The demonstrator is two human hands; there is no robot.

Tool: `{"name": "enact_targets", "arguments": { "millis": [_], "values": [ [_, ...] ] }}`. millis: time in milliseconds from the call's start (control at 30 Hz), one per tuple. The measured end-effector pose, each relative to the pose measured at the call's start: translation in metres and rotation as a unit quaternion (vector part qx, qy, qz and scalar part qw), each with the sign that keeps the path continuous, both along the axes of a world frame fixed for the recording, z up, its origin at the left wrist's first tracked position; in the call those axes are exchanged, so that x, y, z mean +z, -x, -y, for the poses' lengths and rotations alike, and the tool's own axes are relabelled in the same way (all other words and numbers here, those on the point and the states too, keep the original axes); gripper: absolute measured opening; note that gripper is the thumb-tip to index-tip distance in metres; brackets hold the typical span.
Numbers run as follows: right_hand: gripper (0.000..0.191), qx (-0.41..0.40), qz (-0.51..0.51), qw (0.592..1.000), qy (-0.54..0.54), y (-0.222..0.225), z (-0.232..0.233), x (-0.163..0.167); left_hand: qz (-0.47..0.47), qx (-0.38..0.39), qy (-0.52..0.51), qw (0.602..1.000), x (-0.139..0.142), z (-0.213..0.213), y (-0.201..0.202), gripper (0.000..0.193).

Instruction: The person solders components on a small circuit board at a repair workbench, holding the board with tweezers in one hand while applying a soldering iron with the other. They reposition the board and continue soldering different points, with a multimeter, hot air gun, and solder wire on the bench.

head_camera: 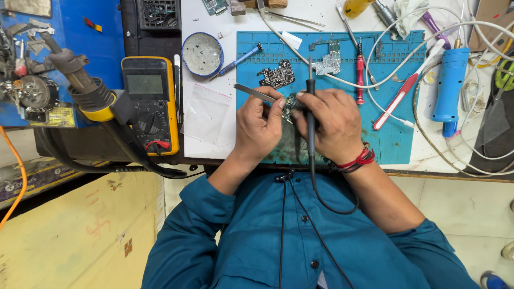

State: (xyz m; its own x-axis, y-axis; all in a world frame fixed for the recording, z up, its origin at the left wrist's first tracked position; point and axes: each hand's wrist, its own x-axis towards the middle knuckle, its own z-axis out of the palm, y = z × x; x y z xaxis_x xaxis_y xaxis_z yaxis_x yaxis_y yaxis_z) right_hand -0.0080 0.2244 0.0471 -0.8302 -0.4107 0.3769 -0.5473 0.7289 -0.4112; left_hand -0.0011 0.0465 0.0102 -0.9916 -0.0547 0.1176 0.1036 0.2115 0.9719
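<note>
Tiny circuit board pinched in left hand alongside tweezers; right hand wrapped round soldering iron. Looks light, stiff, fragile, so best gripped by bare edges

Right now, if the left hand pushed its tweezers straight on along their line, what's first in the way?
The left hand holds tweezers pointing up-left. Along that line they would probably meet the clear plastic bag just off the blue mat, then the round tin. Height above the table is unclear.

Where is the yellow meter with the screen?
In the head view, the yellow multimeter lies on the bench to the left of the blue work mat, beside a clear plastic bag and below a round tin.
</note>
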Motion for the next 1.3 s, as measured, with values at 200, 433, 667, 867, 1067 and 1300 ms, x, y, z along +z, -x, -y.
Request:
{"name": "enact_targets", "arguments": {
  "millis": [200, 433, 667, 867, 1067, 1300],
  "values": [
    [0.04, 0.041, 0.002, 0.999, -0.006, 0.002, 0.001, 0.002, 0.02, 0.011, -0.21, 0.978, -0.008, 0.014, -0.003, 0.014],
    [0.042, 0.044, -0.002, 0.998, 0.039, -0.002, -0.005, -0.002, -0.115, 0.173, -0.054, 0.977, -0.012, 0.088, 0.032, 0.011],
    [0.042, 0.035, -0.004, 0.998, 0.057, -0.002, -0.007, -0.004, -0.122, 0.172, 0.048, 0.976, -0.015, 0.092, 0.05, 0.011],
    [0.042, 0.049, 0.002, 0.996, 0.068, -0.001, -0.007, -0.005, -0.1, 0.189, 0.084, 0.973, -0.018, 0.096, 0.053, 0.009],
    [0.04, 0.037, -0.004, 0.996, 0.082, -0.003, -0.01, -0.007, -0.129, 0.187, 0.021, 0.974, -0.028, 0.095, 0.054, 0.006],
    [0.03, 0.034, 0.003, 0.99, 0.134, -0.003, -0.014, -0.009, -0.133, 0.17, -0.061, 0.974, -0.037, 0.096, 0.055, 0.009]
  ]
}}
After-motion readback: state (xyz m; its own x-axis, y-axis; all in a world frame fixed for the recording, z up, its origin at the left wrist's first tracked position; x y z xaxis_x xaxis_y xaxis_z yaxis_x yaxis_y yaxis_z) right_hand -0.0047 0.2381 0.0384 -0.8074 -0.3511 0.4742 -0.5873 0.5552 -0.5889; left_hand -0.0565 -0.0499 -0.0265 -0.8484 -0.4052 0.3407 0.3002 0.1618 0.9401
